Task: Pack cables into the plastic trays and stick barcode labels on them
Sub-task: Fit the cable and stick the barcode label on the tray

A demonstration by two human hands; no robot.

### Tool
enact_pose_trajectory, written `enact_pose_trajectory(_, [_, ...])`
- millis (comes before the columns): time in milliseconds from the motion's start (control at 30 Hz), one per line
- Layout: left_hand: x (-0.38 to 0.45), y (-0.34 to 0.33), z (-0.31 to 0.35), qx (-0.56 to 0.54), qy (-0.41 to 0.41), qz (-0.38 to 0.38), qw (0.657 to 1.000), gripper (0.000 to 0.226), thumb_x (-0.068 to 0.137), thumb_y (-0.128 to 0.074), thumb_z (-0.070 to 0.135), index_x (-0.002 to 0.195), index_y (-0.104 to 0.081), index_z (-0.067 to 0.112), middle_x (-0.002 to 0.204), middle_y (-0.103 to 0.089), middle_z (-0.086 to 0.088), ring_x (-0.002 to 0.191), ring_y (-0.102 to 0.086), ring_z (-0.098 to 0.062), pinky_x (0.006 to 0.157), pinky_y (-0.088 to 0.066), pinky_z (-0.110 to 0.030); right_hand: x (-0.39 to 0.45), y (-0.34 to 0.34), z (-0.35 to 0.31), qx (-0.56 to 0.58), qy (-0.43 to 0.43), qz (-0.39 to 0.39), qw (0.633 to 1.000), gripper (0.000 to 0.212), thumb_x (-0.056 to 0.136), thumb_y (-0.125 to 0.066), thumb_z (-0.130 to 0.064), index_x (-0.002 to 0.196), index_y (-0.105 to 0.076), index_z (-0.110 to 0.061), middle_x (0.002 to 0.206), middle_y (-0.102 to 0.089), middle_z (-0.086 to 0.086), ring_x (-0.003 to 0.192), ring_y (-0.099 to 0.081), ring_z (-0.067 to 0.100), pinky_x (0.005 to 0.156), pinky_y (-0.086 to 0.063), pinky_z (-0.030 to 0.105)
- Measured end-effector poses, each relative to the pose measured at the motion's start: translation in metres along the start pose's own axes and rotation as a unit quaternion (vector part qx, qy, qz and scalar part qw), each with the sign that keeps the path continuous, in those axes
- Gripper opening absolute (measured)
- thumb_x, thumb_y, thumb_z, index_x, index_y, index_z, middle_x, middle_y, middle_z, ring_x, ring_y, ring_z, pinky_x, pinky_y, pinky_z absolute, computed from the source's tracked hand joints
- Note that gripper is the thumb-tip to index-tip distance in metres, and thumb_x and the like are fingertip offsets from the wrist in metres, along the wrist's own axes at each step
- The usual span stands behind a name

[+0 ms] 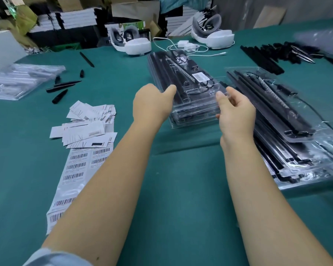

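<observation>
A stack of clear plastic trays [183,77] packed with black cables lies in the middle of the green table, and a barcode label [199,76] is stuck on the top tray. My left hand [152,104] grips the stack's near left corner, thumb on top and fingers hidden behind the edge. My right hand [236,112] holds the near right corner, thumb over the top and fingers curled against the side. At the left, a sheet of barcode labels [75,169] runs partly under my left forearm.
A second, bigger pile of packed trays [277,116] sits close on the right. Peeled label backings [88,123] and black pen-like pieces [63,87] lie to the left, with empty trays [21,81] at far left. Loose black cables [277,52], two white headsets [135,43] and a white charger [185,47] are behind.
</observation>
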State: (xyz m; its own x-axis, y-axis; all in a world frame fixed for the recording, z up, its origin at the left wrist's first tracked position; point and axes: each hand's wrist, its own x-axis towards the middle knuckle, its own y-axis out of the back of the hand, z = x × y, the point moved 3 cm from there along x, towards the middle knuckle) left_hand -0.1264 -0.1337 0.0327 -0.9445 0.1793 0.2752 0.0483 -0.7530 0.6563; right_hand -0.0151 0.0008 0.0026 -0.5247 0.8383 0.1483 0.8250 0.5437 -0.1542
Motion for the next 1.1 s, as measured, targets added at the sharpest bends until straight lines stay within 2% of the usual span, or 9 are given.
enact_pose_trajectory(167, [0.002,-0.011,0.001,0.001,0.019,-0.008,1.0,0.049,0.086,-0.049,0.041,0.057,-0.022,0.012,0.05,-0.021,0.001,0.047,-0.019,-0.02,0.046,-0.016,-0.029,0.009,0.003,0.009,0.019,-0.068,0.001,0.998,0.039,0.093,-0.058,-0.022,0.132,-0.054,-0.016,0.112,-0.06,-0.012,0.092,-0.057,0.002,0.089,-0.05,0.028])
enact_pose_trajectory(233, [0.003,-0.015,0.001,0.003,0.024,-0.011,1.0,0.049,0.087,-0.049,0.041,0.057,-0.022,0.012,0.05,-0.021,0.001,0.047,-0.02,-0.02,0.046,-0.016,-0.029,0.011,0.002,0.011,0.022,-0.082,0.005,0.996,0.038,0.094,-0.057,-0.022,0.132,-0.054,-0.017,0.106,-0.058,-0.016,0.09,-0.057,0.001,0.089,-0.05,0.028])
enact_pose_trajectory(333, [0.003,-0.02,0.0,0.001,0.031,-0.019,0.999,0.049,0.087,-0.049,0.041,0.057,-0.022,0.013,0.05,-0.022,0.001,0.046,-0.02,-0.02,0.046,-0.016,-0.028,0.012,0.003,0.015,0.028,-0.095,0.01,0.995,0.037,0.095,-0.054,-0.023,0.132,-0.053,-0.02,0.1,-0.057,-0.015,0.065,-0.053,-0.003,0.07,-0.05,0.019])
enact_pose_trajectory(433, [0.003,-0.025,-0.002,-0.003,0.038,-0.021,0.999,0.048,0.087,-0.048,0.043,0.058,-0.022,0.014,0.051,-0.023,0.002,0.046,-0.02,-0.019,0.046,-0.016,-0.027,0.014,0.002,0.017,0.032,-0.102,0.005,0.994,0.039,0.096,-0.052,-0.022,0.135,-0.049,-0.022,0.105,-0.056,-0.011,0.063,-0.046,0.001,0.064,-0.047,0.018])
enact_pose_trajectory(600, [0.003,-0.031,-0.008,0.01,0.047,-0.035,0.998,0.046,0.087,-0.045,0.047,0.061,-0.024,0.015,0.056,-0.028,0.001,0.048,-0.025,-0.019,0.046,-0.017,-0.029,0.011,-0.003,0.019,0.021,-0.104,-0.004,0.994,0.045,0.095,-0.052,-0.022,0.139,-0.042,-0.027,0.08,-0.046,-0.014,0.042,-0.043,-0.003,0.05,-0.043,0.015])
enact_pose_trajectory(767, [0.005,-0.036,-0.011,-0.001,0.058,-0.065,0.996,0.045,0.087,-0.043,0.05,0.066,-0.03,0.013,0.06,-0.033,0.001,0.051,-0.031,-0.018,0.048,-0.02,-0.029,0.011,-0.004,0.019,0.019,-0.112,0.0,0.993,0.044,0.095,-0.052,-0.022,0.138,-0.042,-0.027,0.083,-0.047,-0.012,0.05,-0.045,-0.001,0.05,-0.044,0.014])
enact_pose_trajectory(967, [0.005,-0.035,-0.01,0.002,0.073,-0.085,0.994,0.046,0.086,-0.041,0.052,0.085,-0.043,0.006,0.068,-0.044,-0.007,0.054,-0.034,-0.019,0.048,-0.023,-0.03,0.008,-0.006,0.022,0.022,-0.125,0.004,0.992,0.041,0.095,-0.052,-0.03,0.135,-0.042,-0.029,0.098,-0.052,-0.009,0.064,-0.048,0.003,0.067,-0.046,0.024])
enact_pose_trajectory(1033, [0.006,-0.034,-0.009,0.002,0.075,-0.087,0.993,0.061,0.085,-0.041,0.052,0.098,-0.055,-0.006,0.086,-0.057,-0.022,0.054,-0.033,-0.019,0.048,-0.023,-0.03,0.006,-0.007,0.023,0.02,-0.123,0.005,0.992,0.039,0.095,-0.052,-0.03,0.133,-0.041,-0.029,0.092,-0.051,-0.009,0.062,-0.046,0.004,0.066,-0.046,0.024])
enact_pose_trajectory(1100, [0.007,-0.034,-0.008,0.002,0.074,-0.089,0.993,0.068,0.085,-0.042,0.053,0.113,-0.055,-0.008,0.103,-0.06,-0.017,0.055,-0.033,-0.02,0.048,-0.024,-0.03,0.006,-0.008,0.024,0.016,-0.119,0.007,0.993,0.041,0.095,-0.052,-0.029,0.134,-0.04,-0.028,0.09,-0.05,-0.008,0.065,-0.047,0.005,0.069,-0.047,0.026])
